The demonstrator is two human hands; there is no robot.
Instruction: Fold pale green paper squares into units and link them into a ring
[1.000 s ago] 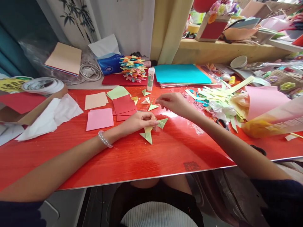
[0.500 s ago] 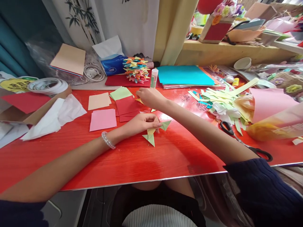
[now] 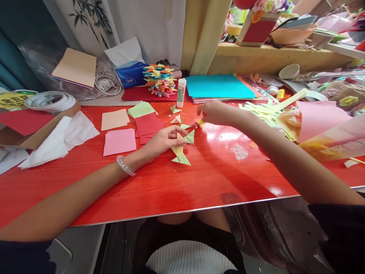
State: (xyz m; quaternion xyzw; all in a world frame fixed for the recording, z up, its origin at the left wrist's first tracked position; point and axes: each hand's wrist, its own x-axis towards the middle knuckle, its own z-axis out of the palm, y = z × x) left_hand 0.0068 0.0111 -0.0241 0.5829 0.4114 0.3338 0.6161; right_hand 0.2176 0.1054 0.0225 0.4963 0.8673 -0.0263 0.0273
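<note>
My left hand (image 3: 168, 140) rests low over the table, thumb and fingers pinching a folded paper piece (image 3: 180, 154) in green and pale yellow, with pointed ends. To its right, my right hand (image 3: 218, 114) is turned down with curled fingers; a small yellow folded paper piece (image 3: 200, 123) shows at its fingertips, and the thumb is hidden. Between the hands and the glue stick (image 3: 181, 93) lie a small green folded piece (image 3: 175, 109), a peach one (image 3: 176, 119) and another green one (image 3: 185, 126).
Pink squares (image 3: 119, 142), peach squares (image 3: 115, 120), red squares (image 3: 148, 125) and green squares (image 3: 141, 107) lie left of the hands. A spiky paper ball (image 3: 159, 80) and blue sheets (image 3: 219, 86) stand behind. Paper strips (image 3: 256, 118) are heaped at the right.
My right hand has moved right, away from the glue stick, with the yellow piece at its fingers. Small folded pieces it covered now show. My left hand keeps its hold.
</note>
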